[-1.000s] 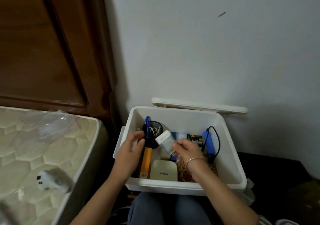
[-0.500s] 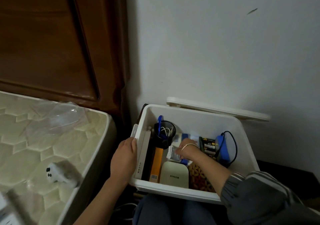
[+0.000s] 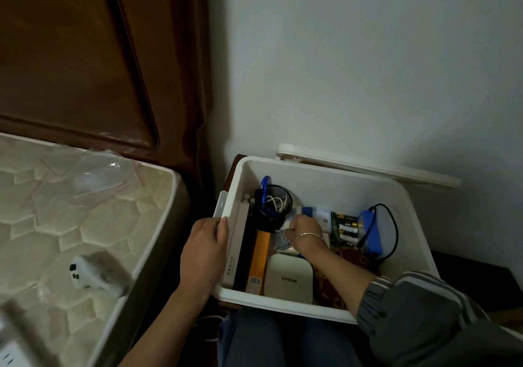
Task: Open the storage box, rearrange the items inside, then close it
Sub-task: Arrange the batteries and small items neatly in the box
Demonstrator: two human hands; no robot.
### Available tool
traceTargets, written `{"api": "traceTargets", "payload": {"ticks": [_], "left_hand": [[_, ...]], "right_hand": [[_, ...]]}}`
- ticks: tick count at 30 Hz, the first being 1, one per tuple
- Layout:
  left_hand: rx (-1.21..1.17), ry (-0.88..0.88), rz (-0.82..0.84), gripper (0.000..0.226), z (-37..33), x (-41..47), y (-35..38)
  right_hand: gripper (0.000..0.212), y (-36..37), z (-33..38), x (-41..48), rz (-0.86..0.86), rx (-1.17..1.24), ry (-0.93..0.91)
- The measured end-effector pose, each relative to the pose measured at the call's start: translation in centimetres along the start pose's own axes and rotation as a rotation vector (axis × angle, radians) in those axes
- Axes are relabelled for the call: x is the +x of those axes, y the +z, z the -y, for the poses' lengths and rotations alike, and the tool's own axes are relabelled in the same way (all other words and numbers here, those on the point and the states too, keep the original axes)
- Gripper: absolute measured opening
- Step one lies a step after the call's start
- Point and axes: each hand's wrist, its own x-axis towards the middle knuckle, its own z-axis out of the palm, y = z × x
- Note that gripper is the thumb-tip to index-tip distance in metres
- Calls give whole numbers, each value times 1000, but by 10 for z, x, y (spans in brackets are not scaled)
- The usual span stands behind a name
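**Open box on the lap, one hand on its edge, one inside**

At the left of the frame lies a quilted mattress (image 3: 93,233) with a crumpled clear plastic bag (image 3: 96,177) near its top and a small white and grey toy (image 3: 96,274) lower down, blurred. A dark wooden headboard (image 3: 85,55) fills the upper left

In the lower middle, the left hand (image 3: 205,249) is closed over the left edge of the white storage box (image 3: 334,181), thumb on the rim. The box sits open on the person's lap, its white lid (image 3: 368,165) just behind it against the wall (image 3: 368,55)

Inside, from left to right: a long white flat box (image 3: 236,250) standing against the left wall, a dark slab beside it, an orange pack (image 3: 259,262), and a black mesh cup (image 3: 271,208) at the back holding a blue item and pale cords. A cream rounded device (image 3: 288,279) lies at the front. The right hand (image 3: 304,226), with a thin bracelet on the wrist, reaches down in the middle, fingers curled on a small clear packet (image 3: 281,239). Right of it are batteries (image 3: 345,228), then a blue gadget (image 3: 370,232) with a black cable (image 3: 392,225) looping round. A grey sleeve (image 3: 418,310) covers the arm at lower right
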Motion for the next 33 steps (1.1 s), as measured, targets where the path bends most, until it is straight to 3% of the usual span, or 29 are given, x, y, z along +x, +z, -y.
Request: {"api": "traceTargets", "payload": {"ticks": [6,15,21,25,28,30,33], "left_hand": [[-40,-23,8,33,1,-1,1],[-56,-30,10,34,1,-1,0],[-55,-36,6,33,0,-1,-1],[-57,-42,6,34,1,-1,-1],[-65,-44,9,33,1,0,-1],[-71,-52,13,33,1,0,0],[-66,-59,20,34,1,-1,-1]], "right_hand": [[20,2,-5,0,39,-50,-57],[25,-3,-1,-4,-7,-122,29],[27,2,-6,-6,113,-217,114],[36,3,-3,-6,60,-139,60],[20,7,0,-7,63,-78,46],[28,10,0,-6,84,-52,65],[16,11,0,-1,92,-6,108]]}}
